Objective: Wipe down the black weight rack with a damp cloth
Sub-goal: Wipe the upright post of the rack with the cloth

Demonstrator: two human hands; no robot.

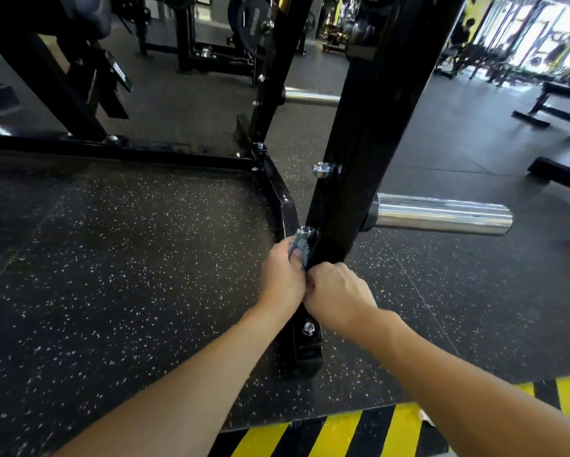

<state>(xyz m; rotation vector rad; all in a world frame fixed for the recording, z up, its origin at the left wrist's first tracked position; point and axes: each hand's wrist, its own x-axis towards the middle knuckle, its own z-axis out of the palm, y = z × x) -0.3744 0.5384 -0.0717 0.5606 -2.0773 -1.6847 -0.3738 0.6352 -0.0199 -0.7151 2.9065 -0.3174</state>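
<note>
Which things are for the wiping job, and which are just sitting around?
For the job:
- cloth, gripped by the left hand
- right hand, close beside it
- black weight rack post

Just around:
- bench
- weight plate at the back
- yellow-and-black floor stripes

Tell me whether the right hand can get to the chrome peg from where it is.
Probably yes. The right hand sits at the foot of the black upright, and the chrome peg juts out on that same side just above, with nothing between them.
</note>
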